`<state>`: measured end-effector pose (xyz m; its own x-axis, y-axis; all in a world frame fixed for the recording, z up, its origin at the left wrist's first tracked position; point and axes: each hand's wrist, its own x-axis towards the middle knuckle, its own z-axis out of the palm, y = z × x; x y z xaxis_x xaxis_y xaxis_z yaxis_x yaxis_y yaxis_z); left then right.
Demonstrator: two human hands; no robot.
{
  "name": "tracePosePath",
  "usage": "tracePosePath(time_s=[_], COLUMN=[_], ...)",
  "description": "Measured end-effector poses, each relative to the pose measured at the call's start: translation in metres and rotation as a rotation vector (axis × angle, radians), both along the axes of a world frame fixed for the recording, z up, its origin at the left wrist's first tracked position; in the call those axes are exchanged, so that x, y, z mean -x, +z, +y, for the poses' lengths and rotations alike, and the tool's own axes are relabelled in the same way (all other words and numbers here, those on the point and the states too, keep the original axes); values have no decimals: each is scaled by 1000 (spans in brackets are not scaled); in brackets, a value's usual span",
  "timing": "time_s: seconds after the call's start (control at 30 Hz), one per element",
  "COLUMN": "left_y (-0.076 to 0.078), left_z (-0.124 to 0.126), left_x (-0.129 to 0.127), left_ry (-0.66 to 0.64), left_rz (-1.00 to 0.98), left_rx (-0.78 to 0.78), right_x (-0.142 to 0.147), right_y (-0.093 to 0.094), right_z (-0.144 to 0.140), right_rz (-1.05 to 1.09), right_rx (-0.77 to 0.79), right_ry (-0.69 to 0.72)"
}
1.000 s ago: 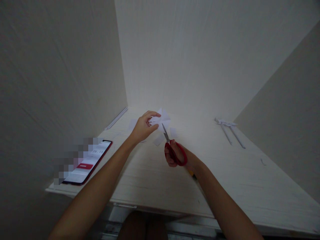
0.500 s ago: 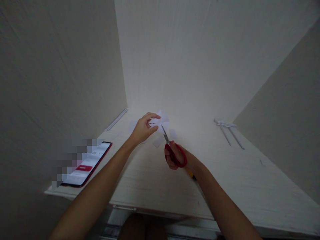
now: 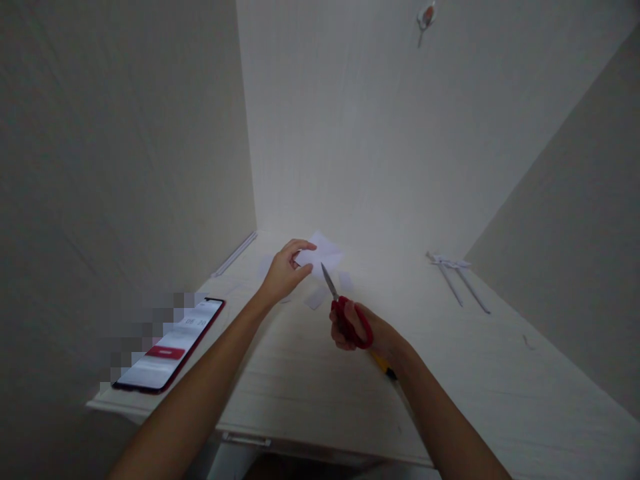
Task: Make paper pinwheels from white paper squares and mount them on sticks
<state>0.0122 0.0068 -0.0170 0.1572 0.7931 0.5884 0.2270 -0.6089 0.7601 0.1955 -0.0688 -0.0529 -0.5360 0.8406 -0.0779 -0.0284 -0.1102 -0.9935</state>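
Observation:
A white piece of paper [image 3: 326, 254] is pinched between the thumb and fingers of my left hand [image 3: 286, 272]. My right hand [image 3: 354, 324] grips a pair of scissors [image 3: 331, 283] by the red handles. Their blades look closed, and the tip points up and left at the paper's lower edge; whether it touches, I cannot tell. Beneath and around the left hand lie small white paper scraps [image 3: 315, 297] on the white table [image 3: 290, 373]. Partly covered by the right wrist is a yellow and black tool [image 3: 383, 366], its kind not clear.
A phone [image 3: 173, 347] with a lit screen lies at the left edge. Thin white sticks [image 3: 235, 255] rest along the left wall. Two more white sticks with a folded paper top [image 3: 453, 262] lie at the right. Walls enclose the table at the back and both sides.
The scissor blades have gone from apart to closed. The paper now shows a flatter, squarer face in my left hand. The whole view has tilted up slightly, bringing a wall hook into sight.

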Motion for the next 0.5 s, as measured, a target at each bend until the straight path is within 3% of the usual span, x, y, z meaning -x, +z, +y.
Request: tracePosePath(time_s=[0.23,0.3,0.4,0.5], left_y=[0,2,6,8], left_z=[6,6,3,-3], left_x=[3,6,8,7], left_ry=[85,123,96,-61], left_rz=[-79,-73,-49,-9], left_rx=[-82,-117,-78,51], right_x=[-6,-5,-3,-4], right_y=[1,7,13,13], right_z=[-2,-2,4,15], right_rz=[-14,-32,-22,25], right_rx=[-3,-25,-124,-261], right_ry=[88,43,-244,-620])
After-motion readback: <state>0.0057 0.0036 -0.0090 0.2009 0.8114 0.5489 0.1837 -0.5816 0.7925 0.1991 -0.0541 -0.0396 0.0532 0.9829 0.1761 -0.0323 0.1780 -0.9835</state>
